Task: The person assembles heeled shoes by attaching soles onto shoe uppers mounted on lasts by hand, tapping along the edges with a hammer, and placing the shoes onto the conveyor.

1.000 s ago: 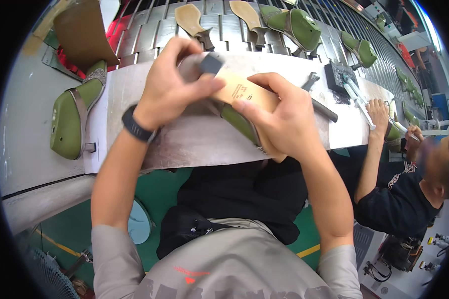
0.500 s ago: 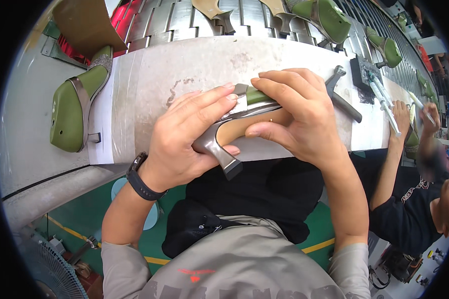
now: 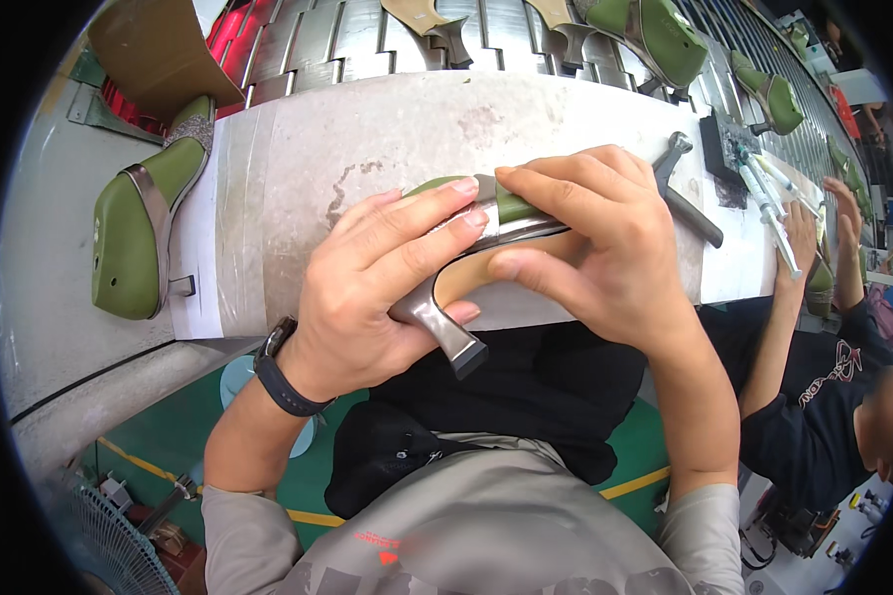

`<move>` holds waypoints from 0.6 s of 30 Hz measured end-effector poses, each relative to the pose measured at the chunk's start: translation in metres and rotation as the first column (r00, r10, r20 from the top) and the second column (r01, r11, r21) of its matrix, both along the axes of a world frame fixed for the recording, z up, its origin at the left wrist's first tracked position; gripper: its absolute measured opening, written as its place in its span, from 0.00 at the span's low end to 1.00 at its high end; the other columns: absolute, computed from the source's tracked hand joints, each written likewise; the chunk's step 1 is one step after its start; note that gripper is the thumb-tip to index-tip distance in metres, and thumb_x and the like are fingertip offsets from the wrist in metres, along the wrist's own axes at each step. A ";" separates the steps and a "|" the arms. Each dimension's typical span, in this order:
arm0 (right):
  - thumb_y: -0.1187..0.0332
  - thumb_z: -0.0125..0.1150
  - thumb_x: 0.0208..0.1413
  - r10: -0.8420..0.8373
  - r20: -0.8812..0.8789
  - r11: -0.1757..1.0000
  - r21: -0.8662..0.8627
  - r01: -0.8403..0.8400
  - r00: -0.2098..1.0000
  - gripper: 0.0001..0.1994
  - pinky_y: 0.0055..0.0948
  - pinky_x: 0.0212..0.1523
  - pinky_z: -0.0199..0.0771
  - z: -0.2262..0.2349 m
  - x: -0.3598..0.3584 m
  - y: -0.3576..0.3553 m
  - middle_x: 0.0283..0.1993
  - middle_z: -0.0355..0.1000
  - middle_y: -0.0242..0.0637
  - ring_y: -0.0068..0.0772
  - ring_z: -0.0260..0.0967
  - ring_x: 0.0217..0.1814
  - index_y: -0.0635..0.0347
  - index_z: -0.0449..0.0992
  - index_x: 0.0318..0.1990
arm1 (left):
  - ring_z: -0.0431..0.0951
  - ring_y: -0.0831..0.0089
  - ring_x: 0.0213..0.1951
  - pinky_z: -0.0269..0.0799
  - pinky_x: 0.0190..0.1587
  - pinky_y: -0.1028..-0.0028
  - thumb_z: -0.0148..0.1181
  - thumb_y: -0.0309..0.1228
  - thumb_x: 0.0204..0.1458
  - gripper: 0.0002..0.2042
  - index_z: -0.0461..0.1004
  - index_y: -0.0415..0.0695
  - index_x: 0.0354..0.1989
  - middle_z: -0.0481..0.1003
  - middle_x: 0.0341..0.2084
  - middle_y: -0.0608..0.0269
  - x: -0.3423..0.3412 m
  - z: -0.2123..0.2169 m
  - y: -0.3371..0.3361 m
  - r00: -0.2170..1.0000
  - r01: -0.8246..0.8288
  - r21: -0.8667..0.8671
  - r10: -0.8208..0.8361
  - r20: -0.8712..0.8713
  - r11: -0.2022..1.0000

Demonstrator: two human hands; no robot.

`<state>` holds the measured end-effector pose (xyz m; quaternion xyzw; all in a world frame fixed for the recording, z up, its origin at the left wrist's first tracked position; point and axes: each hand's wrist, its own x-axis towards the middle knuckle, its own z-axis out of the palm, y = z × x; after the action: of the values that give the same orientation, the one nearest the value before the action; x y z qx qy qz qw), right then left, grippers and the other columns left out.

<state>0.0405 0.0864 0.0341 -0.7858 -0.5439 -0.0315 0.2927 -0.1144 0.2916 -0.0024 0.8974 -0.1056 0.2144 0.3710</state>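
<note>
Holding a green high-heeled shoe (image 3: 486,233) over the workbench (image 3: 367,149) front edge, left hand (image 3: 367,297) and right hand (image 3: 605,248) wrap fingers closed around it; heel points toward the person, long axis left-right.

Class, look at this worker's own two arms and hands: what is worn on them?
Both hands are bare, without gloves. The left hand has a dark wristband, like a watch or fitness band, at its wrist. The right hand wears nothing. Grey sleeves cover both upper arms; the forearms are uncovered.
</note>
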 end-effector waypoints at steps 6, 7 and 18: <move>0.57 0.78 0.51 -0.006 -0.200 0.986 -0.162 -0.027 0.980 0.22 0.42 0.55 0.72 0.021 0.001 0.008 0.48 0.85 0.40 0.45 0.78 0.48 0.60 0.87 0.51 | 0.82 0.53 0.59 0.72 0.66 0.53 0.82 0.38 0.45 0.32 0.80 0.43 0.61 0.80 0.60 0.49 -0.002 -0.004 0.000 1.000 -0.008 0.011 0.008 0.031 1.000; 0.57 0.78 0.51 -0.004 -0.199 0.986 -0.166 -0.029 0.980 0.22 0.42 0.55 0.72 0.028 0.002 0.013 0.48 0.85 0.40 0.45 0.78 0.48 0.60 0.87 0.51 | 0.82 0.53 0.59 0.72 0.66 0.53 0.82 0.38 0.45 0.32 0.80 0.43 0.61 0.80 0.60 0.49 -0.003 -0.005 -0.001 0.999 -0.012 0.017 0.011 0.039 1.000; 0.57 0.79 0.43 -0.097 -0.433 0.790 -0.581 -0.195 0.896 0.25 0.45 0.50 0.81 0.061 0.009 0.049 0.32 0.82 0.51 0.52 0.82 0.37 0.68 0.86 0.45 | 0.81 0.53 0.61 0.70 0.66 0.49 0.80 0.40 0.46 0.32 0.79 0.41 0.61 0.79 0.61 0.48 -0.011 -0.023 -0.017 0.991 -0.071 0.032 0.067 0.118 0.997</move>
<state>0.0496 0.1357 0.0953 -0.8090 -0.4647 0.3321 0.1392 -0.1257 0.2745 -0.0258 0.8929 -0.0999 0.2776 0.3401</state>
